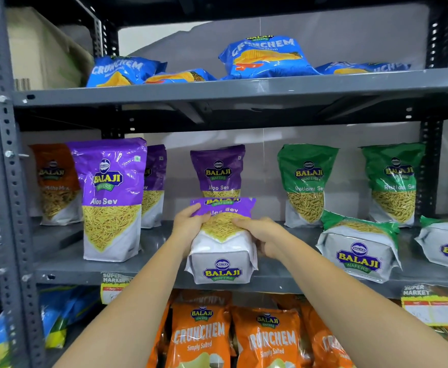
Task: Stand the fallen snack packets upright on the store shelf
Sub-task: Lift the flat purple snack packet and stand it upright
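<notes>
A purple Aloo Sev packet (221,248) lies on its back on the middle shelf (159,274), its white base toward me. My left hand (187,227) grips its left side and my right hand (264,236) grips its right side. Behind it another purple Aloo Sev packet (219,172) stands upright. To the right, two green Ratlami Sev packets (358,248) (447,245) lie fallen, bases toward me, in front of two upright green ones (306,183) (393,183). A large purple packet (111,200) stands upright at the left.
Blue Crunchem bags (268,58) lie on the top shelf (244,87). Orange Crunchem bags (200,335) fill the shelf below. A grey perforated upright post (7,181) runs down the left. Price tags (430,305) hang from the middle shelf edge.
</notes>
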